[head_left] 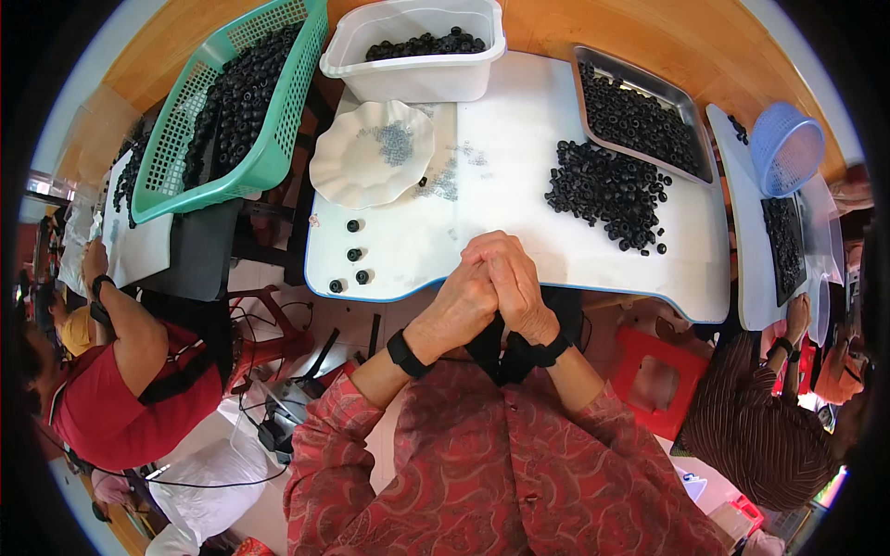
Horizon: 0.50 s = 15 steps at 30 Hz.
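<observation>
My left hand (456, 310) and my right hand (515, 289) are clasped at the front edge of the white table (519, 139). Their fingers are closed around each other; anything between the palms is hidden. To their left, several small black ring-shaped pieces (354, 254) stand apart on the tabletop. A cream plate with a wavy rim (345, 171) holds small clear rings (395, 144), and more clear rings (443, 181) lie beside it. On the right is a loose heap of black pieces (607, 195).
Behind the heap, a metal tray (701, 120) is full of black pieces. A white tub (422, 85) and a green basket (264, 157) hold more. A blue basket (788, 148) sits at right. People work on both sides; a red stool (640, 375) stands below.
</observation>
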Motion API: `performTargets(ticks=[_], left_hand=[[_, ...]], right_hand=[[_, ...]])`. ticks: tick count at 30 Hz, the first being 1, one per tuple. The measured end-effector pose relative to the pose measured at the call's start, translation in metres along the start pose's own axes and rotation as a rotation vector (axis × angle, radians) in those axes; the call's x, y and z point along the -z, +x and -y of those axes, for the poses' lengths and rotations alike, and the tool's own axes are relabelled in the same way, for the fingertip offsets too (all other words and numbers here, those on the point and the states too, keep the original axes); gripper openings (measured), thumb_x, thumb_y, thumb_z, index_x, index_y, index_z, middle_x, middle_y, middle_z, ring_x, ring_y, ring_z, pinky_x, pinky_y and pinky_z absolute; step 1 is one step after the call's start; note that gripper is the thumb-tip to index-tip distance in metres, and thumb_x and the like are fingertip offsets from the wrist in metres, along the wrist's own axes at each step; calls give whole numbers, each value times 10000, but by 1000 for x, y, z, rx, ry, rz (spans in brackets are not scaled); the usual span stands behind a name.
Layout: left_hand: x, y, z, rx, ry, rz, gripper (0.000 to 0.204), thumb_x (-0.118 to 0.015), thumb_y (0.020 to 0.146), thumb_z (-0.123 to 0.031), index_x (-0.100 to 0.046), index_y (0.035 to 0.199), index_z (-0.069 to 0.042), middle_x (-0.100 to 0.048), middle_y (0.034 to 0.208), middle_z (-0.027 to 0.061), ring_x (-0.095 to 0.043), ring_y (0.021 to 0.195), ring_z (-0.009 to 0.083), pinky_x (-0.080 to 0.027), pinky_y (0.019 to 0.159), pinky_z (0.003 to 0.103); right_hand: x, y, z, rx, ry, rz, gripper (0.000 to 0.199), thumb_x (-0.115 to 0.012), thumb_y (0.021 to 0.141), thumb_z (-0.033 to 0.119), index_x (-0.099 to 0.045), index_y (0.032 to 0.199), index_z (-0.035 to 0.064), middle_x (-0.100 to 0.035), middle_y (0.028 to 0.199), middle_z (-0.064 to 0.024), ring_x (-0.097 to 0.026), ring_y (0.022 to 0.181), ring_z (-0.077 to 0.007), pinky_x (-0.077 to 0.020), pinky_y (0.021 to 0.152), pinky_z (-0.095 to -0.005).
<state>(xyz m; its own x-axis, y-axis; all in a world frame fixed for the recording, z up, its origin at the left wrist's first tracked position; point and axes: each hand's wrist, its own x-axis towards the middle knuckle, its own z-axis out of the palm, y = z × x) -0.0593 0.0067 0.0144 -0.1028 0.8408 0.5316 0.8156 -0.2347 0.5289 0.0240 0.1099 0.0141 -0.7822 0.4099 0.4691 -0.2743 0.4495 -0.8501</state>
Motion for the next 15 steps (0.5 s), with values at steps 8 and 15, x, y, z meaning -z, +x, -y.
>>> performTargets(ticks=[8,15], left_hand=[[-4,-9,1,-25,23,-15,239,-677,630,57,-675,869,70,-664,888,208,-636,924,387,-526,805,445],[-1,-7,-11,135,148,-22,320,-626,645,112,-639,959,51,-605,921,186,-595,874,361,-517,752,407]], right_hand=[[0,-3,4,51,-70,0,249,-381,1001,154,-582,904,43,-627,924,-99,-580,873,-276,-417,844,-361],[10,-9,7,-141,-31,-94,243,-432,962,76,-571,1138,-18,-573,1151,-170,-554,1088,-300,-422,989,-369]])
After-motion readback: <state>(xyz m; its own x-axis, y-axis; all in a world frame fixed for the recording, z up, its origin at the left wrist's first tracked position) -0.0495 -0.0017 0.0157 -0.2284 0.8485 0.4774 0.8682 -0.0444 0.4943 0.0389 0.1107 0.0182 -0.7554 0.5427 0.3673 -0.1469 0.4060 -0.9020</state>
